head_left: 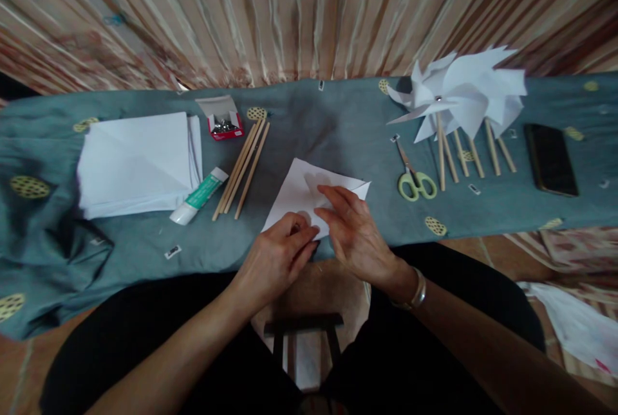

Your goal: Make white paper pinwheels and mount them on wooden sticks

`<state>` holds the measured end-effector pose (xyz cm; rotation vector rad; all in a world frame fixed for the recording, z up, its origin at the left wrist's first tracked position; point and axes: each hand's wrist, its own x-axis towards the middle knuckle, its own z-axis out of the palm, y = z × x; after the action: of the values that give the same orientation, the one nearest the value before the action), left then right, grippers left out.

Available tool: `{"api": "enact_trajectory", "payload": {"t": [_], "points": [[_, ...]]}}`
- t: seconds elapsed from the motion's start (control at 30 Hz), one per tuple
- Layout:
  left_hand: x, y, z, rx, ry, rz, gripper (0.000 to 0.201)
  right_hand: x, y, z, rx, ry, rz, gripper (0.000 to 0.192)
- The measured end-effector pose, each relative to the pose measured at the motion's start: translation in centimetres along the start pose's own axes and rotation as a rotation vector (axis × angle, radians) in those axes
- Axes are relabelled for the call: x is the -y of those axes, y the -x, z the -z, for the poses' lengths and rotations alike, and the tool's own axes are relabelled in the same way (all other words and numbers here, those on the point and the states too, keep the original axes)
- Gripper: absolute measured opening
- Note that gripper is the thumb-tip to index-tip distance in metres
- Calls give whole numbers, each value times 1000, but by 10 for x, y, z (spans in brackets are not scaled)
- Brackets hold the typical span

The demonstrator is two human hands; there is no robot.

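A sheet of white paper [295, 191], which looks folded, lies at the front middle of the cloth-covered table. My left hand [280, 249] pinches its near edge between thumb and fingers. Over the right part of the sheet is my right hand [358, 235], fingers stretched out and a little apart. Its fingertips are at the paper, though whether they press on it I cannot tell. A bracelet circles the right wrist. Part of the paper's near edge is hidden behind my hands.
Left of the sheet are wooden sticks [240, 170], a glue tube [199, 196], a red box of small metal pieces [225, 125] and a paper stack [135, 161]. To the right lie green-handled scissors [410, 178], several paper pinwheels [463, 96] on sticks and a phone [551, 159].
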<state>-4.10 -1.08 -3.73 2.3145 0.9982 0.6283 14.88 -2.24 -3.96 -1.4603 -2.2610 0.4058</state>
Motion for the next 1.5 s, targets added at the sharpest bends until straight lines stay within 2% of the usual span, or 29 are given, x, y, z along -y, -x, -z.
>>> {"api": "enact_trajectory", "payload": {"t": [0.13, 0.27, 0.4, 0.5, 0.6, 0.7, 0.87, 0.97, 1.07, 1.17, 1.27, 1.33, 1.5], "points": [[1, 1, -1, 23, -38, 4, 22, -1, 1, -3, -8, -35, 18, 46], [0, -2, -1, 42, -60, -2, 22, -2, 1, 2, -53, -104, 41, 36], [-1, -3, 0, 34, -83, -10, 21, -14, -7, 16, -146, -257, -62, 42], [-1, -4, 1, 28, -117, -20, 22, -30, -17, 22, -208, -124, -167, 43], [-2, -4, 3, 29, -137, -25, 23, -43, -25, 26, -166, 5, -188, 44], [-1, -4, 8, 25, -137, -43, 26, -46, -28, 33, -134, 9, -217, 43], [12, -6, 17, -68, -191, -104, 27, -50, -18, 42, -63, -204, -383, 33], [20, -10, 24, -97, -251, -101, 26, -54, -8, 40, -18, -309, -413, 28], [18, -13, 29, -126, -259, -100, 28, -51, -1, 38, 38, -328, -420, 29], [4, -11, 26, -135, -216, -159, 24, -41, 1, 40, 69, -222, -406, 26], [-10, -6, 13, -48, -197, -248, 31, -30, 2, 45, 74, -38, -364, 21], [-15, -3, 4, 14, -234, -255, 27, -25, 2, 48, 73, 40, -316, 18], [-13, 1, -5, 18, -321, -278, 16, -23, 4, 53, 4, -61, -176, 21]]}}
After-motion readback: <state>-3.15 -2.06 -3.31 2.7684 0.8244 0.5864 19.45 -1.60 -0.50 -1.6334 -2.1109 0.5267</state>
